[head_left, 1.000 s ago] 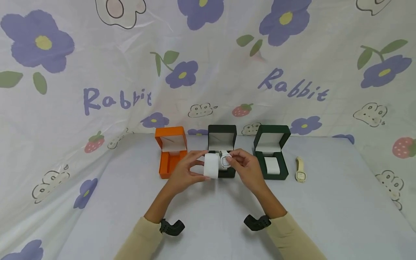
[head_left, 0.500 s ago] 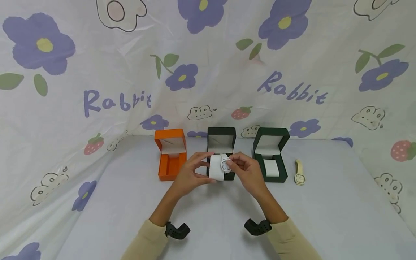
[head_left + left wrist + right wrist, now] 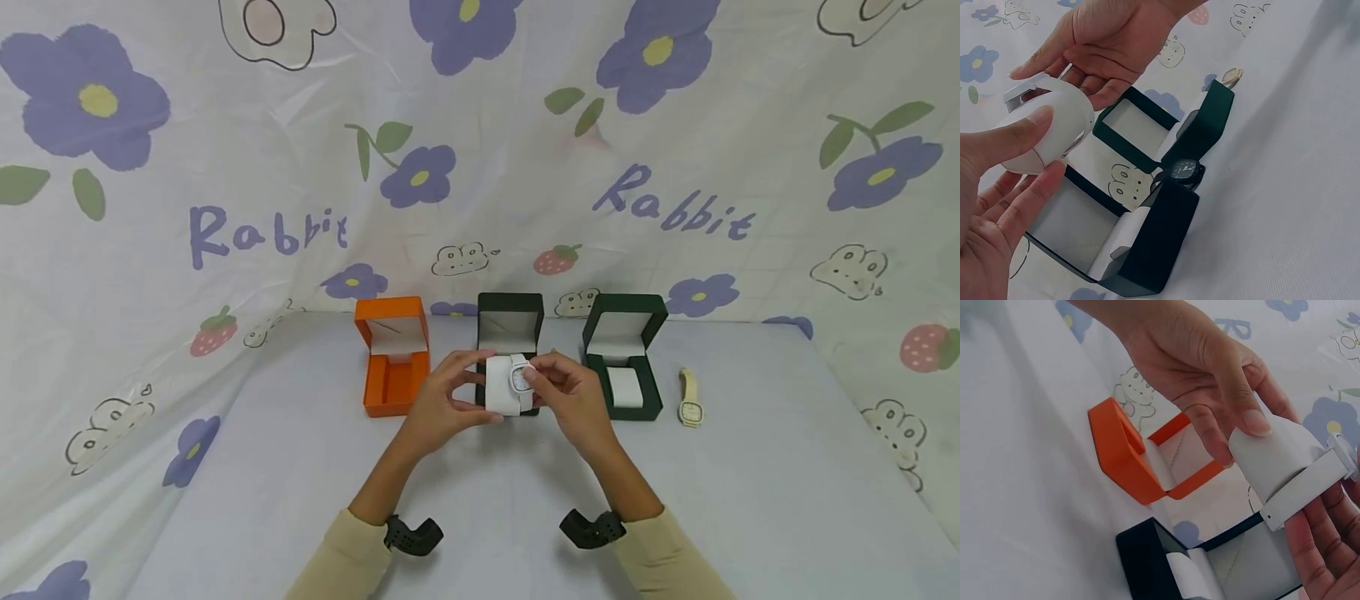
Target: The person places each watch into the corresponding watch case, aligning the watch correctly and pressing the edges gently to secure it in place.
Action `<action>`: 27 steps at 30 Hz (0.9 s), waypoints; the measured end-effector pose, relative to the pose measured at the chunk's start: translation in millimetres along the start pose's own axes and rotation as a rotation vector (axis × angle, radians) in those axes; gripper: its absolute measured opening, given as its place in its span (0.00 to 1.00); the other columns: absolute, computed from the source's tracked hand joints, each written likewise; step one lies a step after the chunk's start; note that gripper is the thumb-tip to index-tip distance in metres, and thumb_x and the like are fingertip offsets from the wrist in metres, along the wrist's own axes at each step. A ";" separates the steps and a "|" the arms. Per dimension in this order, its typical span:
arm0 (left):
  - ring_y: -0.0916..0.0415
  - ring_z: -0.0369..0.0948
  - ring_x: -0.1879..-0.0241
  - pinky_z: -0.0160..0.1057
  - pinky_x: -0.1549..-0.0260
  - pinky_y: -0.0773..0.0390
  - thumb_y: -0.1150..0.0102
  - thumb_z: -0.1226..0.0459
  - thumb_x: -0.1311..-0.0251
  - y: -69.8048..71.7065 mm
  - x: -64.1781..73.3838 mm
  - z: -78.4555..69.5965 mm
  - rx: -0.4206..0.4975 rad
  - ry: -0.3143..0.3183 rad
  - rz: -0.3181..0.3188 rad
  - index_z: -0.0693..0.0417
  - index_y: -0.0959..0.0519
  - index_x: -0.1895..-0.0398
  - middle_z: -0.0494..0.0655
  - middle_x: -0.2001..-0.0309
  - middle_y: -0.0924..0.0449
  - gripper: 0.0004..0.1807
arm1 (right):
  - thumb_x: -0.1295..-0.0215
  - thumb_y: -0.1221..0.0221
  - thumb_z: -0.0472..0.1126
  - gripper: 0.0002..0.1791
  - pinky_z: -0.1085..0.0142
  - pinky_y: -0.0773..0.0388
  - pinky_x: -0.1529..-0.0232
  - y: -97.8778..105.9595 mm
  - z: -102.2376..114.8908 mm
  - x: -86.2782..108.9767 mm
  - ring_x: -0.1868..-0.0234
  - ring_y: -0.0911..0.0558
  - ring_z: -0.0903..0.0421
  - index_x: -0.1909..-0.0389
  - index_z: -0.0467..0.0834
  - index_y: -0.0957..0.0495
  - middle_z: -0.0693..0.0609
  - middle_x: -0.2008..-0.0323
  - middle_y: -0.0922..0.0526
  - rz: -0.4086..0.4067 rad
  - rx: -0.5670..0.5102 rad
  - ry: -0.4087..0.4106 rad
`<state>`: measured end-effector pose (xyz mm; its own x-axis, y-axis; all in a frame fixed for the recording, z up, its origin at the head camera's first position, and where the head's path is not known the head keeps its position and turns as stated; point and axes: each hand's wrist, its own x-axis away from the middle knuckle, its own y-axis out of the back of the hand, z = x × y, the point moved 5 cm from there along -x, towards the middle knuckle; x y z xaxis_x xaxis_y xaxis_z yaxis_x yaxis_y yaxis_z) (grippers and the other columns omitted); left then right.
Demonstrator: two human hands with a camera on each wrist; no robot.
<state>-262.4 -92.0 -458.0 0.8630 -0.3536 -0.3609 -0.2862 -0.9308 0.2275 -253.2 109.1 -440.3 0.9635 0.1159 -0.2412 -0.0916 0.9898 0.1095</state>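
Two white things meet in the hands: a wristwatch point(image 3: 520, 379) and a watch cushion point(image 3: 500, 387), both held up in front of the open dark watch box point(image 3: 510, 301). The left hand point(image 3: 438, 406) is spread rather wide and grips the cushion across, with its thumb on the near edge and its fingers on the far edge. The right hand point(image 3: 576, 396) is narrower; it pinches the watch between the thumb and the fingers. The strap touches the cushion and passes partly around its right portion; whether the clasp is fastened, I cannot tell. To the left stands an open orange watch box point(image 3: 390, 307), and to the right an open green watch box point(image 3: 626, 303), which contains another cushion point(image 3: 626, 387). Beside this box, further right, lies a gold wristwatch point(image 3: 691, 412). The left wrist view shows also a black wristwatch point(image 3: 1185, 170), near the dark box
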 end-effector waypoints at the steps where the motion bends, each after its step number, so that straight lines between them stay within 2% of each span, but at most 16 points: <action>1: 0.21 0.50 0.45 0.42 0.61 0.12 0.20 0.69 0.53 0.6 0.1 -0.5 0.002 -0.001 -0.004 0.45 0.26 0.30 0.44 0.37 0.29 0.43 | 0.29 0.37 0.42 0.12 0.57 0.12 0.59 -0.4 0.1 0.1 0.66 0.16 0.53 0.53 0.36 0.18 0.43 0.60 0.13 0.000 0.002 -0.005; 4: 0.21 0.50 0.46 0.43 0.61 0.12 0.20 0.69 0.53 1.7 0.1 -2.0 0.008 -0.008 -0.012 0.47 0.27 0.30 0.45 0.38 0.29 0.43 | 0.29 0.36 0.42 0.12 0.57 0.13 0.58 -0.7 1.5 0.9 0.66 0.17 0.53 0.54 0.36 0.18 0.43 0.61 0.13 -0.002 0.007 -0.017; 7: 0.20 0.50 0.45 0.43 0.61 0.12 0.20 0.68 0.52 3.4 0.6 -2.8 0.006 -0.007 -0.029 0.45 0.27 0.30 0.46 0.38 0.29 0.43 | 0.30 0.36 0.41 0.13 0.61 0.14 0.58 -1.0 2.3 1.8 0.66 0.17 0.53 0.52 0.36 0.18 0.43 0.61 0.14 0.012 0.001 -0.022; 10: 0.20 0.49 0.46 0.42 0.61 0.12 0.20 0.67 0.52 6.3 1.5 -2.6 0.000 -0.007 -0.052 0.45 0.27 0.29 0.45 0.38 0.29 0.43 | 0.32 0.34 0.37 0.14 0.66 0.15 0.56 -1.8 1.8 2.6 0.61 0.17 0.52 0.48 0.36 0.18 0.41 0.59 0.15 0.051 -0.005 -0.016; 15: 0.20 0.49 0.46 0.43 0.61 0.12 0.20 0.67 0.51 11.3 1.8 -2.0 0.006 0.000 -0.081 0.42 0.27 0.30 0.44 0.38 0.29 0.43 | 0.37 0.32 0.30 0.21 0.68 0.16 0.50 -4.1 1.6 3.5 0.53 0.16 0.50 0.42 0.38 0.20 0.41 0.54 0.16 0.108 0.000 0.019; 19: 0.19 0.48 0.47 0.43 0.61 0.12 0.20 0.67 0.51 12.5 0.2 -1.1 -0.001 -0.004 -0.093 0.42 0.27 0.30 0.43 0.38 0.29 0.42 | 0.37 0.33 0.29 0.21 0.68 0.16 0.50 -4.9 2.4 3.5 0.54 0.17 0.50 0.42 0.37 0.20 0.41 0.54 0.16 0.097 0.008 0.050; 23: 0.19 0.48 0.48 0.43 0.61 0.12 0.20 0.67 0.52 12.6 -0.2 -1.4 0.007 -0.010 -0.099 0.44 0.26 0.30 0.43 0.39 0.28 0.42 | 0.37 0.33 0.28 0.21 0.70 0.16 0.52 -5.2 2.5 3.7 0.55 0.18 0.49 0.43 0.37 0.20 0.40 0.56 0.17 0.085 0.023 0.047; 27: 0.19 0.48 0.48 0.43 0.61 0.12 0.19 0.67 0.52 13.9 1.5 -2.3 0.012 -0.002 -0.115 0.40 0.25 0.32 0.42 0.39 0.27 0.42 | 0.38 0.32 0.28 0.21 0.70 0.16 0.55 -6.5 3.5 4.5 0.57 0.18 0.48 0.44 0.37 0.19 0.40 0.58 0.18 0.081 0.030 0.039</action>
<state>-264.1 -105.2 -453.3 0.8896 -0.2446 -0.3857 -0.1903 -0.9662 0.1738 -247.4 102.9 -438.7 0.9426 0.1996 -0.2677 -0.1610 0.9740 0.1593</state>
